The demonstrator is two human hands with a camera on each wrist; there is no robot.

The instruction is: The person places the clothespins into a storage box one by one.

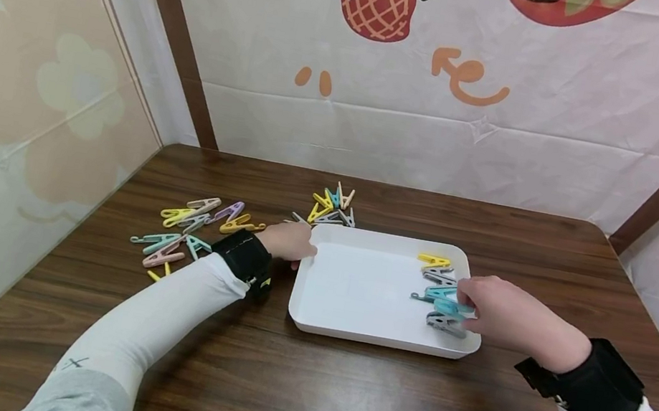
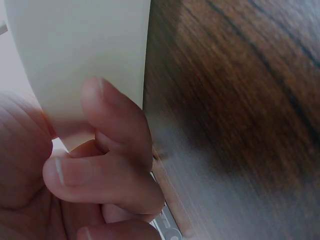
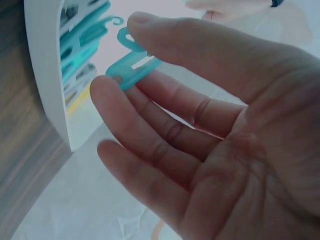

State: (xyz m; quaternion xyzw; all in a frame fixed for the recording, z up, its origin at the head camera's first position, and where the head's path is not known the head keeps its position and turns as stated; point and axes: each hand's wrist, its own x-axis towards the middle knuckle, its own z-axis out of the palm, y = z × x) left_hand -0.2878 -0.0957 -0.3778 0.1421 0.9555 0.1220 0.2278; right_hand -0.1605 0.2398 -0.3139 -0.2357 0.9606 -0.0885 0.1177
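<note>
A white tray [image 1: 362, 284] lies on the table. My left hand [image 1: 288, 241] grips its left rim, with fingers [image 2: 117, 117] curled against the outside of the wall. Over the tray's right side, my right hand [image 1: 497, 314] pinches a teal clothespin [image 3: 132, 70] between thumb and fingertips. Below and beside that hand, several clothespins line the tray's right side: a yellow clothespin [image 1: 434, 260] at the back, then grey and teal ones, with a grey clothespin [image 1: 445, 324] nearest the front. The right hand partly covers this row in the head view.
Left of the tray, a loose pile of clothespins [image 1: 183, 239] in several colours spreads over the brown table [image 1: 337, 396]. A smaller cluster of clothespins [image 1: 332, 204] sits behind the tray's back left corner. Hanging printed cloth [image 1: 379, 141] stands behind the table and along its sides.
</note>
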